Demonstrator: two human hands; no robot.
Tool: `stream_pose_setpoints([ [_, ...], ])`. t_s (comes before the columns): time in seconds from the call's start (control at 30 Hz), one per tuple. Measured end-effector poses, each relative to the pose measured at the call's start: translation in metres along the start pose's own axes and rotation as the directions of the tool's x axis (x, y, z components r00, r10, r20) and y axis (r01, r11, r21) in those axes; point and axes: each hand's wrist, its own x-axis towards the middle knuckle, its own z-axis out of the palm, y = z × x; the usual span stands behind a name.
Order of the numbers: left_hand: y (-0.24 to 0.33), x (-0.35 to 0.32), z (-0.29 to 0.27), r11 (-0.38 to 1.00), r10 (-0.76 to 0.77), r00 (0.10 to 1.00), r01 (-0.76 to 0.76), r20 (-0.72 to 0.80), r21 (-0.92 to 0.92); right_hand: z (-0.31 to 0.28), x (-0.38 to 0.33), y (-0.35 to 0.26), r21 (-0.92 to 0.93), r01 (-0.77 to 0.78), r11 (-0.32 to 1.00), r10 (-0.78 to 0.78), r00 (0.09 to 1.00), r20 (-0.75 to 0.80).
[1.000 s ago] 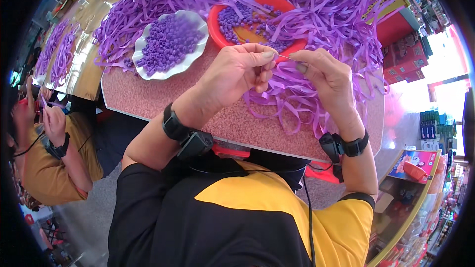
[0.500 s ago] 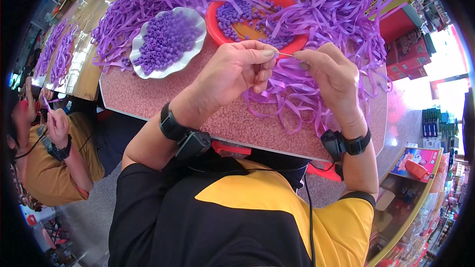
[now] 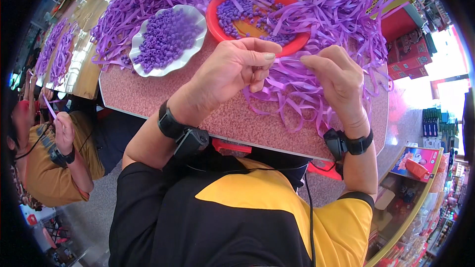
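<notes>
Left hand (image 3: 236,70) pinches thumb to finger; right hand (image 3: 340,80) curls above purple ribbons (image 3: 331,20). Held items: cannot tell.

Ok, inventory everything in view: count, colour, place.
near table: one, pink, centre
wooden table: one, brown, left
dish: one, white, near table
basin: one, red, right of dish
beads: many, purple, dish and basin
ribbons: many, purple, both tables
boxes: several, red, right
showcase: one, yellow edge, lower right
worker: at least one, brown-clad, left
shirt: one, black and yellow, bottom
wristbands: two, black, wrists
left hand: one, bare, centre
right hand: one, bare, centre right
</notes>
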Motion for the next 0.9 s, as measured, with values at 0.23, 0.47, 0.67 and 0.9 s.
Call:
stream_pose_setpoints([
  [0.23,0.003,-0.004,0.008,0.975,0.034,0.998,-0.022,-0.052,0.219,0.0,-0.001,0.0,0.003,0.028,1.0,-0.028,0.998,0.052],
  [0.47,0.002,-0.002,0.003,0.983,0.065,0.991,-0.044,-0.113,0.179,0.0,0.0,-0.001,0.089,-0.266,0.96,0.261,0.963,0.064],
  [0.67,0.0,-0.001,0.002,0.988,0.075,0.989,-0.057,-0.123,0.142,-0.011,0.005,0.001,-0.192,-0.052,0.98,0.068,0.995,0.078],
  [0.9,-0.006,0.0,0.005,0.987,0.046,0.995,-0.032,-0.088,0.158,0.005,0.014,-0.022,-0.257,0.066,0.964,-0.056,0.997,0.05],
])
